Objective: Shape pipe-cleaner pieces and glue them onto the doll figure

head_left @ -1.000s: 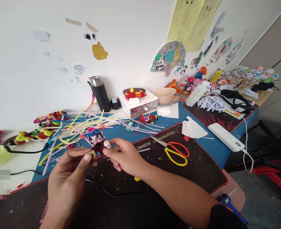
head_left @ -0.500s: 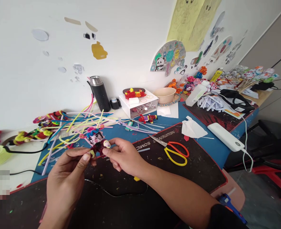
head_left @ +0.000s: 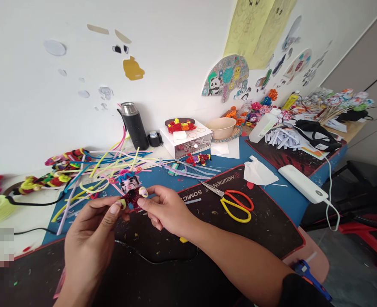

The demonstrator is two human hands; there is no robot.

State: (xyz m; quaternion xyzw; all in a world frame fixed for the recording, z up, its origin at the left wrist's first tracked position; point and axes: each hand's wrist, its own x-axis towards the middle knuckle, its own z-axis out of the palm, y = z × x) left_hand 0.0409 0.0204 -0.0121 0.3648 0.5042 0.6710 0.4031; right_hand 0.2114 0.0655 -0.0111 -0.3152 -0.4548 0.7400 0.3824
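Between my two hands is a small pipe-cleaner doll (head_left: 132, 197) with a white painted face, a blue and pink headpiece and a dark red body. My left hand (head_left: 94, 230) pinches the yellowish arm on the doll's left-hand side in the picture, thumb on top. With thumb and fingers, my right hand (head_left: 165, 209) grips the other side near its pale rounded arm end. The doll is held upright above the black mat (head_left: 137, 277), and its lower part is partly hidden by my fingers. Scissors (head_left: 228, 200) with red and yellow handles lie open to the right.
Loose pipe cleaners (head_left: 111, 164) spread behind my hands, beside finished dolls (head_left: 44, 183) at left. A black thermos (head_left: 135, 128), a white drawer box (head_left: 175, 143) and a beige bowl (head_left: 220, 128) stand along the wall. Rightward are a white power bank (head_left: 303, 184) and a blue glue gun (head_left: 311, 277).
The doll's head has tipped slightly to the right and down in the grip. Both hands keep hold of it in nearly the same place.
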